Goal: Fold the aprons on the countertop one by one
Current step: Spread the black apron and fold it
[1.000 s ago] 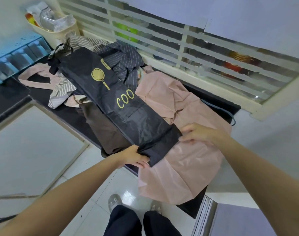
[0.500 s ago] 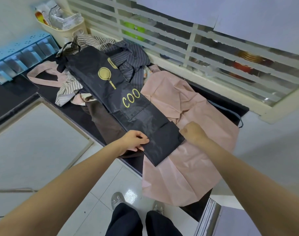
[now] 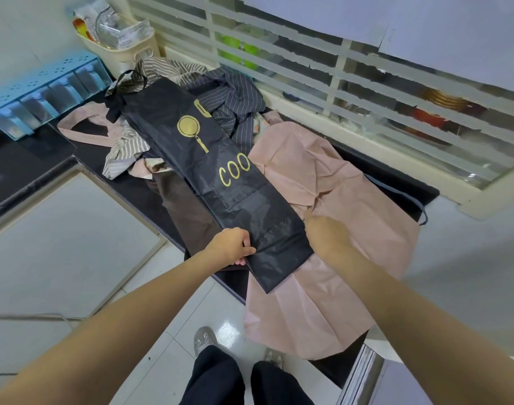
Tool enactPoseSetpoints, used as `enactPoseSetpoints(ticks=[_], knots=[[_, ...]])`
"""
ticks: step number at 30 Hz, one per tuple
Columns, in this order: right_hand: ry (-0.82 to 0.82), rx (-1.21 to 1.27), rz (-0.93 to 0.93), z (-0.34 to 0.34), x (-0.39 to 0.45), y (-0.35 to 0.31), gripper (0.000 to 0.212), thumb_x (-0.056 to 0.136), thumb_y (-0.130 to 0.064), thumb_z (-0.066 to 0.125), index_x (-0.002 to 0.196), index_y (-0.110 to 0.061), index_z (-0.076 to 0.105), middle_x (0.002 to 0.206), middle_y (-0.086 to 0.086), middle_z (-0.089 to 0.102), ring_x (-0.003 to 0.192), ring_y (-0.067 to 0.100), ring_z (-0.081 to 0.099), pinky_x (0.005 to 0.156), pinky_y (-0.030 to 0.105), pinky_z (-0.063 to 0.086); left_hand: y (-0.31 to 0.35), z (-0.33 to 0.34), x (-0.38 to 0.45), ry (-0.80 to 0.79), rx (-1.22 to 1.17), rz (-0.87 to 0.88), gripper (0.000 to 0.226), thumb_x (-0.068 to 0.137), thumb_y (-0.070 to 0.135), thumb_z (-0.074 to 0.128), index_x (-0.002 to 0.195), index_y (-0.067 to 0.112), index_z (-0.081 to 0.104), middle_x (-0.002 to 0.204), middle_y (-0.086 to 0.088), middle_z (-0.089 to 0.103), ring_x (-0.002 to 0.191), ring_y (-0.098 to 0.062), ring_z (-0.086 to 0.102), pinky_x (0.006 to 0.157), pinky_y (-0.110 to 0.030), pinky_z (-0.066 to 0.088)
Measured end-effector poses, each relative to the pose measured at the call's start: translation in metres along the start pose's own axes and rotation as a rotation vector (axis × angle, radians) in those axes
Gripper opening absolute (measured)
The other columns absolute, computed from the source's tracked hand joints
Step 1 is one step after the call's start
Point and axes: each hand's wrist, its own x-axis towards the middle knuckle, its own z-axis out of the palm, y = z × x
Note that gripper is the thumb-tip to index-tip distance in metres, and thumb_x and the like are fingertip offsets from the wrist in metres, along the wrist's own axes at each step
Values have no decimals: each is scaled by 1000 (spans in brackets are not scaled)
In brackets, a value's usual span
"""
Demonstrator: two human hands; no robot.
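Observation:
A black apron with a gold pan print and the letters "COO" lies folded into a long narrow strip, running diagonally across the dark countertop. My left hand pinches its left edge near the lower end. At the opposite edge of that end my right hand grips the cloth, fingers hidden under it. The strip rests on a pink apron that hangs over the counter's front edge. Beneath it at the left lies a brown apron, and striped aprons are heaped at the back.
A cream caddy with packets and a blue drawer rack stand at the back left. A louvred window runs behind the counter. A pink strap loop lies at the left. White floor tiles and my feet show below.
Both hands have slid up the black apron's lower end, from its bottom corners to its side edges. The strip's end now lies flat on the pink apron.

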Motion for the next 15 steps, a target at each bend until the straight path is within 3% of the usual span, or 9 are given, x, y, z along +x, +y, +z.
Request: enactPoseSetpoints(ticks=[2, 3, 4, 6, 7, 9, 12, 15], knots=[[127, -105, -184, 2, 1, 2, 63, 58, 4, 79, 116, -6, 59, 100, 17, 62, 84, 37, 62, 53, 36, 47, -1, 0, 2, -5, 52, 7, 27, 94, 25, 54, 69, 19, 45, 54, 7, 58, 47, -1, 51, 57, -16, 39], [176, -182, -297, 1, 0, 6, 71, 52, 4, 82, 118, -9, 60, 110, 18, 61, 90, 39, 61, 56, 38, 50, -1, 0, 3, -11, 79, 11, 27, 94, 26, 53, 69, 20, 45, 55, 7, 59, 50, -2, 52, 60, -17, 41], [130, -254, -402, 1, -3, 9, 76, 61, 2, 78, 131, -13, 53, 131, 16, 54, 110, 39, 55, 72, 45, 51, 0, 0, 3, -15, 113, 17, 27, 94, 27, 53, 70, 20, 45, 57, 6, 59, 55, -5, 55, 65, -21, 44], [117, -335, -557, 9, -8, 19, 80, 83, 2, 57, 150, -17, 19, 158, 6, 15, 142, 32, 21, 106, 49, 31, 4, 0, 1, -3, 251, 30, 23, 95, 32, 51, 79, 15, 50, 70, 0, 62, 74, -15, 60, 75, -30, 48], [56, -375, -563, 7, -11, 22, 80, 89, 3, 49, 152, -17, 4, 160, 3, -1, 146, 29, 6, 112, 48, 20, 7, 0, -2, 30, 363, 57, 22, 95, 34, 50, 89, 12, 53, 84, -4, 62, 88, -20, 59, 77, -33, 47], [-67, -428, -535, 4, -11, 23, 80, 92, 2, 41, 151, -17, -10, 158, 0, -15, 146, 26, -6, 115, 45, 10, 8, 3, -7, 113, 567, 181, 27, 96, 32, 50, 113, 11, 50, 114, -6, 51, 109, -23, 50, 77, -32, 43], [-82, -383, -555, 2, -4, 15, 75, 93, 2, 39, 151, -16, -5, 159, 0, -6, 146, 26, 3, 115, 42, 17, 0, 7, -9, 102, 654, 347, 34, 96, 20, 49, 127, 11, 40, 129, -5, 37, 116, -21, 42, 83, -30, 44], [-98, -92, -482, 0, 5, 11, 66, 91, -4, 47, 150, -16, 19, 152, 7, 27, 135, 27, 33, 106, 33, 33, -6, 4, -7, -7, 543, 365, 31, 93, 10, 48, 124, 12, 46, 125, -4, 43, 108, -21, 50, 84, -32, 44]])
